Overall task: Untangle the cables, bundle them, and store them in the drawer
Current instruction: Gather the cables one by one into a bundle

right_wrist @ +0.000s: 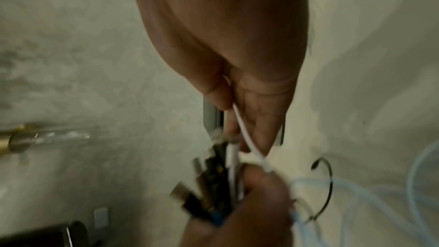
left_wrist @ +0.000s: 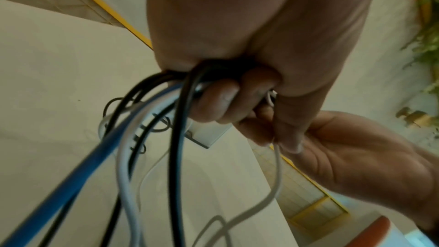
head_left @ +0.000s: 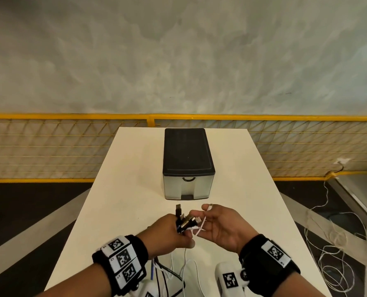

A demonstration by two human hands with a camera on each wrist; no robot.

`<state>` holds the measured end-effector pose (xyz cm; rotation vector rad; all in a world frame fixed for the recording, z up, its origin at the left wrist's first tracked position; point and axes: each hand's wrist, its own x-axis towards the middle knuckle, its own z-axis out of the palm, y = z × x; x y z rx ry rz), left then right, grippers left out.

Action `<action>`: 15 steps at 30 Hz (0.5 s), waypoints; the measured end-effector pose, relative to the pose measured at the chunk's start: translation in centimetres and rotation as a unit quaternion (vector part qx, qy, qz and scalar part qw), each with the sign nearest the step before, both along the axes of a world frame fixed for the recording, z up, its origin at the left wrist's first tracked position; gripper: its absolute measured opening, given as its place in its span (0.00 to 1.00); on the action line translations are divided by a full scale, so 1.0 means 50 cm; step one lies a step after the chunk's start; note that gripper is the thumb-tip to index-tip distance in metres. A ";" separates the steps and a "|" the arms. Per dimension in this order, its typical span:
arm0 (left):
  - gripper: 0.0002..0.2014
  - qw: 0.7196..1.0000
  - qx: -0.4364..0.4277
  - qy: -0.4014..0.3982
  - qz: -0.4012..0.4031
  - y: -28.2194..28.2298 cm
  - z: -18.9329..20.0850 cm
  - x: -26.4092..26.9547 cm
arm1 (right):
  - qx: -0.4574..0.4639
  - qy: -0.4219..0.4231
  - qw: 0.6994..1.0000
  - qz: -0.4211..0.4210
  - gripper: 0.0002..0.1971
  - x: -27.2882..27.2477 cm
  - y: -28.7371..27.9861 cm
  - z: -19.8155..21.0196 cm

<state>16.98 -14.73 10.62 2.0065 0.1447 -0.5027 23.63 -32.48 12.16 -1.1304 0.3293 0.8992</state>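
A small drawer unit (head_left: 187, 163) with a black top and closed translucent front stands mid-table. In front of it my left hand (head_left: 178, 232) grips a bunch of cables in its fist (left_wrist: 228, 100). Their plugs (head_left: 179, 211) stick up out of it, and black, blue and white lengths (left_wrist: 147, 138) hang down to the table (head_left: 118, 200). My right hand (head_left: 212, 219) is close beside it, palm turned inward. It pinches a thin white cable (right_wrist: 247, 136) between thumb and fingers (right_wrist: 242, 115). That cable runs from the plug bunch (right_wrist: 213, 185) in the left fist.
Loose cable loops (head_left: 178, 273) lie on the table near its front edge, under my wrists. A yellow mesh fence (head_left: 71, 146) runs behind the table. White cord (head_left: 332, 254) lies tangled on the floor to the right.
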 end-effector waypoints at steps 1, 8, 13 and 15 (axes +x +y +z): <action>0.07 1.000 -0.015 -0.006 0.015 0.002 0.006 -0.003 | -0.022 -0.023 0.999 0.029 0.08 -0.001 -0.008 0.004; 0.10 0.963 -0.177 0.026 0.204 0.052 0.070 0.003 | -0.253 -0.187 0.898 0.308 0.09 -0.051 -0.128 -0.035; 0.12 0.934 -0.287 -0.005 0.214 0.093 0.122 0.001 | -0.475 -0.300 0.653 0.508 0.08 -0.084 -0.221 -0.133; 0.12 0.931 -0.303 -0.006 0.201 0.102 0.130 0.001 | -0.469 -0.321 0.667 0.481 0.08 -0.082 -0.222 -0.136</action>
